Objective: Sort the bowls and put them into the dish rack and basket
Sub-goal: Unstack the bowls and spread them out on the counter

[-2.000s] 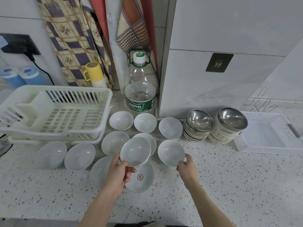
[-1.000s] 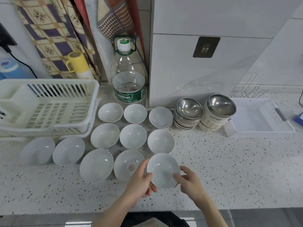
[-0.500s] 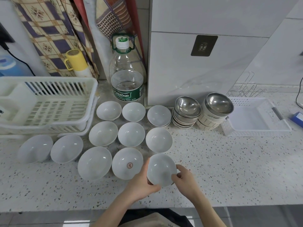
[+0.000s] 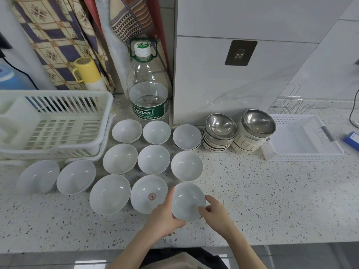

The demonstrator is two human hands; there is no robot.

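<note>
Two hands on one small white bowl [image 4: 188,200] at the near edge of the tabletop [image 4: 272,191]. Left hand [image 4: 165,218] curls round the bowl's left rim and lower side; right hand [image 4: 215,214] pinches the right rim, thumb tip on the inner wall. I cannot tell whether the base rests on the tabletop or sits just above it

Bowl position: front of the right-hand column of white bowls, just beside the marked bowl [image 4: 148,194] on its left; the left hand overlaps that bowl's rim. The grip sits on the near half of the bowl, so the far rim is free and unsupported

Judgement, step in hand: setting this bowl into the sorted layout by size before loading. To do it well I keep the rim level, lower it straight, and release the right pinch first so the thumb clears the inside. Watch the marked bowl: glazed ware will chip or slide if knocked

Dish rack [image 4: 54,121] stands far left; basket [image 4: 299,138] far right beside the steel bowl stacks [image 4: 239,131]; neither visibly holds a bowl
</note>
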